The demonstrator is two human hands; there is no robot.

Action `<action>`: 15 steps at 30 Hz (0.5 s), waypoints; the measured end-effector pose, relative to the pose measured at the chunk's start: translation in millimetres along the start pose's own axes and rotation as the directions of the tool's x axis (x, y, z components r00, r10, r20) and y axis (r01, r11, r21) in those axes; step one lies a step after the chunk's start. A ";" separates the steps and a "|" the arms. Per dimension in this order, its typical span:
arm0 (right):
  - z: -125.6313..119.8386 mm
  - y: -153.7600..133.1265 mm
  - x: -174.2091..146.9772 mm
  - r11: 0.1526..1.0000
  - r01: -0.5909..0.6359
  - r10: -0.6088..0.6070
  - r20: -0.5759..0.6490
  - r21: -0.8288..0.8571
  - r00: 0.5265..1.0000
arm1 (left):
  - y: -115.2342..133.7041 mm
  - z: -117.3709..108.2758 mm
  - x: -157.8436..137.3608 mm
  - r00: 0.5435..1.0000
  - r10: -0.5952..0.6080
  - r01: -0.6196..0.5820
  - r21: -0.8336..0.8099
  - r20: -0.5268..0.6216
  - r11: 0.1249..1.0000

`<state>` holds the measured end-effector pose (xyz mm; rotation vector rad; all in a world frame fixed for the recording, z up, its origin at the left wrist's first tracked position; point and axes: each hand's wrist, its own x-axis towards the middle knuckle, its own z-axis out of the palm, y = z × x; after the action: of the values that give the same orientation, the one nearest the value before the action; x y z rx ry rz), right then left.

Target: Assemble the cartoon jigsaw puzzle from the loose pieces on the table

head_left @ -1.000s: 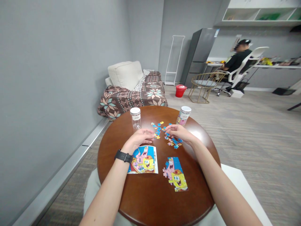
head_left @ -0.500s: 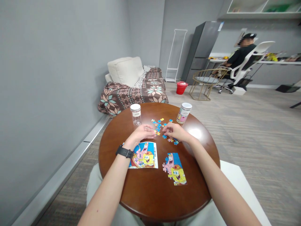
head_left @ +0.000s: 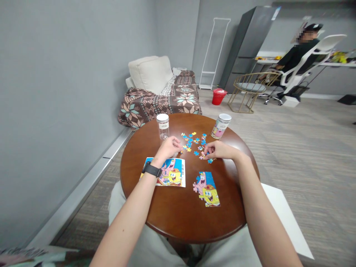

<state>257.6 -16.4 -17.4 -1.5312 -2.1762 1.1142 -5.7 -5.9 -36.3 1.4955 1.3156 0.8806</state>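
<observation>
My left hand (head_left: 169, 147) is above the table's left middle, thumb and fingers closed on a small puzzle piece (head_left: 181, 151) that shows at the fingertips. My right hand (head_left: 219, 150) reaches down among loose pieces, its fingers pinched around a bluish puzzle piece partly hidden by them. Between the hands spread several loose puzzle pieces (head_left: 190, 141), mostly blue and yellow. A partly joined puzzle (head_left: 210, 193) with a pink and a yellow cartoon figure lies nearer me. Left of it lies the printed reference picture (head_left: 174, 177), its left part under my left wrist.
A clear jar with a white lid (head_left: 163, 128) stands behind my left hand. A printed jar (head_left: 221, 127) stands at the back right of the round brown table (head_left: 178, 218). Beyond are a covered sofa (head_left: 161, 100), a red bin (head_left: 218, 97), a gold-framed chair (head_left: 250, 87) and a seated person.
My right hand has shifted right and nearer me over the loose pieces. My left fingers have drawn together at a piece now beside the pile. The camera view has tilted down.
</observation>
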 end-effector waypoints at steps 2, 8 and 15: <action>0.3 -2.7 -0.8 1.000 0.001 -0.001 0.009 -0.004 1.000 | 0.9 -0.1 -0.4 0.999 0.030 -0.028 0.068 -0.027 0.997; 1.1 -10.7 -3.3 0.998 0.046 -0.044 0.053 -0.034 0.998 | 8.0 0.6 -3.7 0.994 0.089 -0.077 0.164 -0.068 0.984; 3.2 -11.8 -1.0 0.994 0.108 -0.107 0.088 -0.007 0.990 | 9.8 1.2 -4.6 0.995 0.080 -0.063 0.232 -0.064 0.971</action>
<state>248.0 -20.5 -11.0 -1.3759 -2.2960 1.1562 -2.2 -10.6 -27.1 1.7130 1.4645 0.8583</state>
